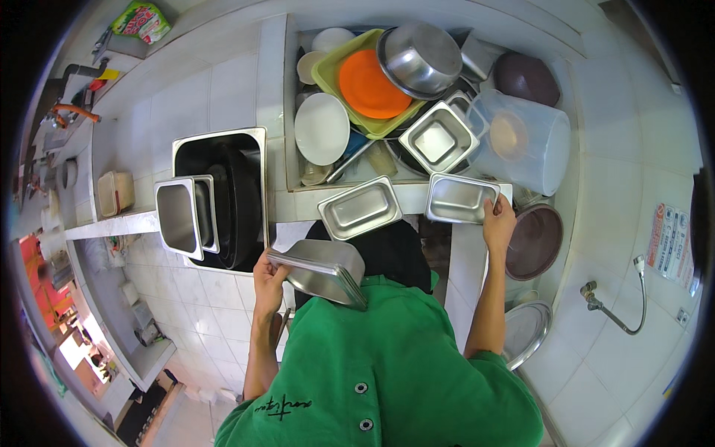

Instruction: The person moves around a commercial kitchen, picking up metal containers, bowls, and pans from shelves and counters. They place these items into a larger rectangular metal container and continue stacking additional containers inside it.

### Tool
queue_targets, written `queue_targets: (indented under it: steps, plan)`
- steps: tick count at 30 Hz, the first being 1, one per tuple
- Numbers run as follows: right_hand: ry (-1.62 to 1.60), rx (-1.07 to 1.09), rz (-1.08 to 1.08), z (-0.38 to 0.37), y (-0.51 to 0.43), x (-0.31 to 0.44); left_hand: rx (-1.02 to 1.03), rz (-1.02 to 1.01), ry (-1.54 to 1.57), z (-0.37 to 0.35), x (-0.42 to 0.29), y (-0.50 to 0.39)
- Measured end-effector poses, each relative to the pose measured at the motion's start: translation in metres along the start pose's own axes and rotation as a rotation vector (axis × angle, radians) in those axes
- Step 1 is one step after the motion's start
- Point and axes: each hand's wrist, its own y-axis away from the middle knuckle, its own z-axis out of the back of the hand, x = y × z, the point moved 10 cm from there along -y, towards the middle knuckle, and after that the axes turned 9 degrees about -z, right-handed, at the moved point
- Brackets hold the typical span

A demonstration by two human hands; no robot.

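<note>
My left hand (270, 282) grips the rims of a nested stack of stainless steel food pans (321, 274), tilted against my chest. With my right hand (499, 220) I pinch the right corner of a rectangular steel food pan (461, 199) at the sink's front edge. Between my hands, another steel food pan (360, 208) rests on the ledge. Behind the right-hand pan, a squarer steel pan (438, 137) lies tilted on the pile in the sink. To the left, a large steel pan (219, 136) holds black pans, with smaller steel pans (177, 218) at its left side.
The sink basin (289, 112) holds a green tray (329, 72), an orange plate (373, 84), a steel bowl (427, 58), a white bowl (322, 128) and a translucent plastic container (542, 145). A brown basin (534, 240) and a round metal lid (528, 332) are at the right.
</note>
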Motion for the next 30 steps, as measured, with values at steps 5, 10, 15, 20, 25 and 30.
queue_targets:
  steps: [5, 10, 15, 20, 25, 30]
  plan:
    - [-0.079, 0.308, -0.025, -0.056, 0.064, 0.080, 0.000, -0.018, -0.015, 0.013, 0.000, 0.014]
    - [0.047, 0.370, 0.205, -0.130, 0.105, 0.131, -0.046, -0.006, -0.020, 0.018, -0.002, 0.022]
    - [0.103, 0.261, 0.437, -0.155, 0.127, 0.150, -0.087, -0.027, -0.046, 0.022, -0.001, 0.026]
    - [0.324, 0.212, 0.546, -0.168, 0.125, 0.150, -0.107, -0.029, -0.034, 0.026, 0.004, 0.032]
    - [0.352, 0.238, 0.454, -0.180, 0.114, 0.130, -0.116, -0.019, 0.029, 0.024, 0.008, 0.035]
    - [0.380, 0.227, 0.475, -0.184, 0.113, 0.134, -0.031, -0.014, 0.001, 0.004, 0.006, 0.025]
